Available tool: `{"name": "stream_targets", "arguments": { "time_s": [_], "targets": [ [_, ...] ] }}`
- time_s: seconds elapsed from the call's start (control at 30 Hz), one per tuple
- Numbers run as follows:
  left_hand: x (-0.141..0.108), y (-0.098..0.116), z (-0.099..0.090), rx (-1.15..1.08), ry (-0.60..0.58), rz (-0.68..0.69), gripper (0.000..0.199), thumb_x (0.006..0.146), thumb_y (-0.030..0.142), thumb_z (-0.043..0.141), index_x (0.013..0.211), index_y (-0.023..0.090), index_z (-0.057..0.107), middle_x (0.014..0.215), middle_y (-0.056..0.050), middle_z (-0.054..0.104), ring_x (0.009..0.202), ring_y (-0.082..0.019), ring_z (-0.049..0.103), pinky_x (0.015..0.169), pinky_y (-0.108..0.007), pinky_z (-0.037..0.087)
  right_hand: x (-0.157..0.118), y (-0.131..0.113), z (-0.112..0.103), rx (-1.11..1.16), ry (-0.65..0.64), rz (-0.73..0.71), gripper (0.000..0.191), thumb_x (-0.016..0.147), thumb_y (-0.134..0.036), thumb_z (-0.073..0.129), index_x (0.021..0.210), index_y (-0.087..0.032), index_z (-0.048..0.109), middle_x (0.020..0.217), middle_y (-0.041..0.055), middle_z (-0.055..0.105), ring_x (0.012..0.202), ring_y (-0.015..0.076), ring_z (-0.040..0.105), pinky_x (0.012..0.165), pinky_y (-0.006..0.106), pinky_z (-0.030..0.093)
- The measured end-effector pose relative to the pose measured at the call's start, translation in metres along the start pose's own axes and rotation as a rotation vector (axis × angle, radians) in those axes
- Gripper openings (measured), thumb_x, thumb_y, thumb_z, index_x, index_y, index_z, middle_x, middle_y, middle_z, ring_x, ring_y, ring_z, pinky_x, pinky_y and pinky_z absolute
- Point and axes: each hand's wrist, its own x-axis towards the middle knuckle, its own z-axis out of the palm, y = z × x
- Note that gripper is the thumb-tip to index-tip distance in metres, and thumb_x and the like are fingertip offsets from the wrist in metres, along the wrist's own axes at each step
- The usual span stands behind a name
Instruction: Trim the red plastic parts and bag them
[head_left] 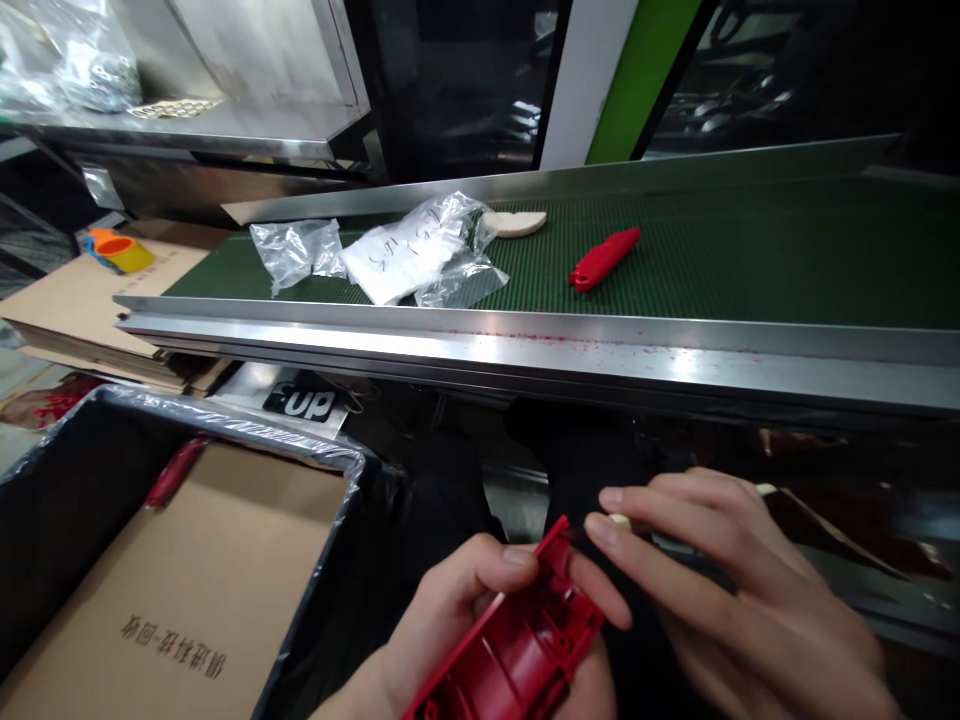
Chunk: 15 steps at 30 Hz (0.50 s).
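My left hand (pixel 480 590) is closed around a red plastic shell (pixel 517 650), a hollow moulded half with ribs and screw posts inside. Its narrow end points up and away from me. Close to that end, the fingers of my right hand (pixel 720 580) pinch a slim cream-handled tool (pixel 620 520) with a thin dark tip, which looks like a trimming knife. Most of the tool is hidden behind my fingers. Beyond my hands, another red plastic part (pixel 604 259) lies on the green conveyor belt (pixel 750 250).
On the belt are crumpled clear bags with a marked white sheet (pixel 409 255) and a pale curved piece (pixel 515 224). Red shavings dot the metal rail (pixel 675 365). A lined bin (pixel 307 600) with cardboard stands left, near stacked cardboard (pixel 82 300) bearing a tape roll (pixel 124 252).
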Motion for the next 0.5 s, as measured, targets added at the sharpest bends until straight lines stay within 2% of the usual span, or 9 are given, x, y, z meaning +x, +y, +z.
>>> {"name": "stream_targets", "arguments": {
  "time_s": [0.17, 0.27, 0.33, 0.4, 0.5],
  "targets": [
    [-0.002, -0.002, 0.002, 0.013, -0.022, 0.035, 0.045, 0.081, 0.036, 0.046, 0.090, 0.001, 0.074, 0.058, -0.009, 0.065, 0.044, -0.011, 0.054, 0.045, -0.017, 0.040, 0.000, 0.010, -0.001, -0.070, -0.028, -0.122, 0.051, 0.085, -0.004, 0.055, 0.128, -0.030, 0.059, 0.115, 0.0041, 0.066, 0.106, 0.0197, 0.058, 0.093, 0.039, 0.045],
    [-0.004, 0.001, 0.008, 0.037, 0.016, 0.016, 0.041, 0.076, 0.035, 0.052, 0.084, 0.001, 0.074, 0.062, -0.010, 0.066, 0.052, -0.011, 0.058, 0.053, -0.017, 0.044, 0.001, 0.009, -0.002, -0.087, -0.026, -0.118, 0.049, 0.085, -0.005, 0.056, 0.127, -0.030, 0.060, 0.113, 0.0038, 0.067, 0.105, 0.0193, 0.060, 0.092, 0.038, 0.048],
    [-0.005, 0.003, 0.011, 0.038, 0.060, -0.001, 0.038, 0.072, 0.034, 0.056, 0.079, 0.001, 0.074, 0.066, -0.011, 0.067, 0.058, -0.011, 0.061, 0.060, -0.016, 0.046, 0.003, 0.005, -0.001, -0.080, 0.019, -0.085, 0.046, 0.086, -0.005, 0.055, 0.124, -0.030, 0.061, 0.110, 0.0040, 0.068, 0.104, 0.0195, 0.061, 0.091, 0.038, 0.049],
    [-0.005, 0.005, 0.012, 0.046, 0.091, 0.013, 0.038, 0.073, 0.035, 0.055, 0.077, 0.001, 0.073, 0.065, -0.011, 0.066, 0.057, -0.011, 0.060, 0.059, -0.015, 0.045, 0.003, 0.002, 0.002, -0.078, 0.046, -0.066, 0.044, 0.087, -0.006, 0.054, 0.122, -0.031, 0.062, 0.108, 0.0037, 0.068, 0.102, 0.0194, 0.062, 0.090, 0.039, 0.050],
    [-0.002, 0.004, 0.007, 0.089, 0.040, -0.013, 0.039, 0.072, 0.037, 0.053, 0.073, 0.004, 0.073, 0.060, -0.009, 0.063, 0.051, -0.011, 0.056, 0.051, -0.017, 0.041, 0.001, 0.001, 0.005, -0.075, 0.089, -0.054, 0.042, 0.089, -0.008, 0.051, 0.121, -0.032, 0.062, 0.106, 0.0031, 0.068, 0.101, 0.0194, 0.062, 0.090, 0.039, 0.051]
  ]
}}
